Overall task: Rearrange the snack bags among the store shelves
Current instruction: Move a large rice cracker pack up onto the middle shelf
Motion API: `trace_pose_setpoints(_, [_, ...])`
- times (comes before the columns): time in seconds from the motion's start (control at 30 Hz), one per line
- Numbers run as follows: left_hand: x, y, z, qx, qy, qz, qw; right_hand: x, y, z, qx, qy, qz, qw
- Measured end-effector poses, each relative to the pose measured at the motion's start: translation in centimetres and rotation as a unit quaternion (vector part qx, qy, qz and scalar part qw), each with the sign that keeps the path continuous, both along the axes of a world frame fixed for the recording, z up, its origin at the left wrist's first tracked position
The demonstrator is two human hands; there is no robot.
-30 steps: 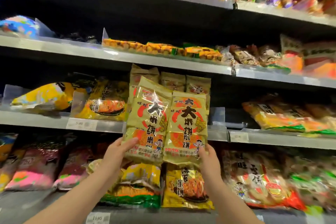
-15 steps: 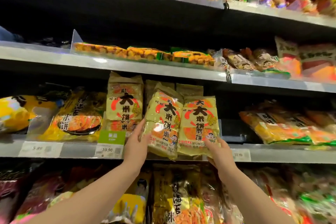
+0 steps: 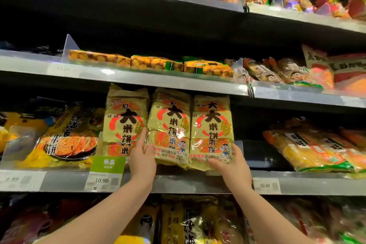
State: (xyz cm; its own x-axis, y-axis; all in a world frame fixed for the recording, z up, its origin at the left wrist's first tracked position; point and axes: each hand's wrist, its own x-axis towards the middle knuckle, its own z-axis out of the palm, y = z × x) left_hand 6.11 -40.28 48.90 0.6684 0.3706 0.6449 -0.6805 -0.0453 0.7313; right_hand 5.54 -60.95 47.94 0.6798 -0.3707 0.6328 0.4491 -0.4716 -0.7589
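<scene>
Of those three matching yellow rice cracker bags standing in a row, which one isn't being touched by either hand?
The leftmost bag. The left hand grips the middle bag, the right hand holds the right bag; it stands untouched behind the green tag.

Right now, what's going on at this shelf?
A person is setting two pale yellow rice cracker bags upright on the grey metal store shelf, beside a third matching bag. The left hand presses the lower left edge of the middle bag; the right hand supports the bottom of the right bag. Both bags stand at the shelf front, their bottoms about at its edge, hands in contact.
</scene>
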Motion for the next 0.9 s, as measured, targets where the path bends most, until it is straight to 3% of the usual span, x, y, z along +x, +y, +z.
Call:
trace_pose_setpoints(0.17, [0.7,-0.9,-0.2,0.108,0.023,0.041,0.993,1.8,0.2,0.7,-0.072,0.033,-0.132,0.988])
trace_pose_setpoints(0.33, [0.5,-0.9,-0.9,0.291,0.053,0.125,0.947,2.8,0.2,0.4,-0.147,0.089,-0.245,0.954])
trace_pose_setpoints(0.5, [1.7,-0.9,-0.9,0.389,0.060,0.272,0.878,3.5,0.4,0.3,-0.140,0.062,-0.225,0.962])
trace_pose_setpoints(0.63, [2.1,-1.2,-1.1,0.432,0.060,0.332,0.836,3.8,-0.3,0.2,-0.101,-0.001,-0.169,0.980])
trace_pose_setpoints(0.77, [2.0,-1.0,-0.4,0.494,0.062,0.400,0.770,3.9,-0.4,0.2,-0.059,-0.019,-0.112,0.992])
trace_pose_setpoints(0.9, [2.5,-0.4,0.5,0.524,0.061,0.390,0.755,3.7,0.2,-0.7,-0.155,-0.015,-0.190,0.969])
